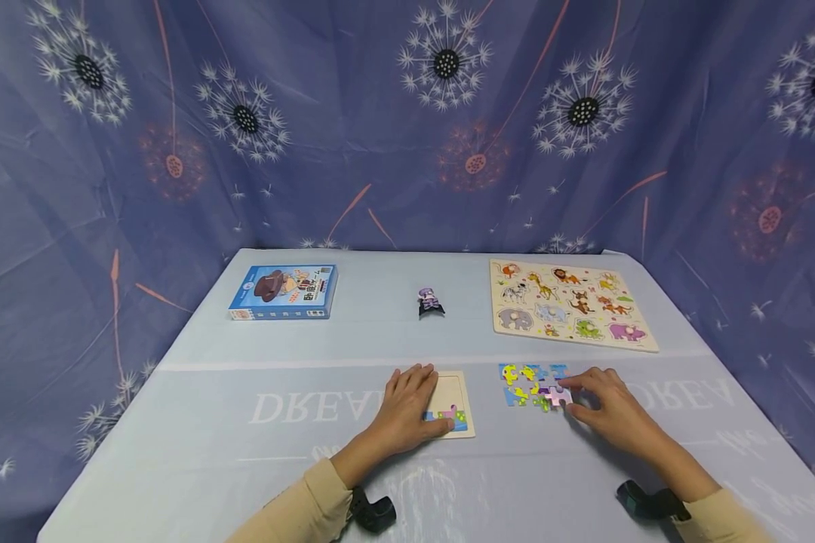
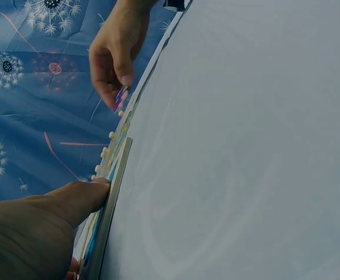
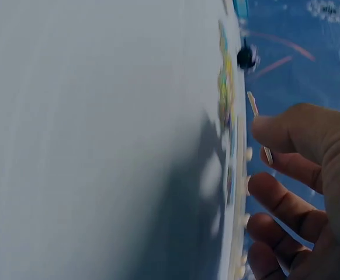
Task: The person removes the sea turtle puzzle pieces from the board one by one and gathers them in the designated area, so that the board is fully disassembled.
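Observation:
In the head view my left hand rests over the left side of a small wooden puzzle tray, its fingers extended and thumb across the lower part. Pink, green and blue jigsaw pieces fill the tray's bottom; its upper part shows bare wood. My right hand pinches a pink-purple jigsaw piece between thumb and fingers. The right wrist view shows this thin piece edge-on, raised above the table. Loose jigsaw pieces in blue, yellow and purple lie just left of that hand.
A wooden animal peg puzzle lies behind my right hand. At the back left is a blue box, and a small purple-haired figurine stands at the back middle. A dandelion-patterned curtain hangs behind the white table.

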A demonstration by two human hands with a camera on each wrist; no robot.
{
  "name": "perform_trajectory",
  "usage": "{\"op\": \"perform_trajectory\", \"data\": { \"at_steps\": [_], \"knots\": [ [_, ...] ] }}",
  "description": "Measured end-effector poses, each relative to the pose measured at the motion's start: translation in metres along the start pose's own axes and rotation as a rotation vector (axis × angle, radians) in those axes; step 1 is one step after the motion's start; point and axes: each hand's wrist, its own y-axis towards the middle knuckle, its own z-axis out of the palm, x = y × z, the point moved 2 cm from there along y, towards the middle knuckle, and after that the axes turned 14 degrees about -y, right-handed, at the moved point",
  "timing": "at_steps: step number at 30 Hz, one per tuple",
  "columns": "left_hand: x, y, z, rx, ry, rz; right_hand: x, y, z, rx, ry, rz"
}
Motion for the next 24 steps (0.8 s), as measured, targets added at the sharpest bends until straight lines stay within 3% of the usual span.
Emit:
{"op": "perform_trajectory", "data": {
  "at_steps": [8, 24],
  "knots": [
    [0.0, -0.001, -0.001, 0.009, -0.019, -0.008, -0.023, -0.004, 0.004, 0.039, -0.013, 0.011],
    [-0.001, -0.001, -0.001, 0.015, -0.011, -0.022, -0.028, -0.003, 0.007, 0.098, 0.001, 0.036]
  ]
}}
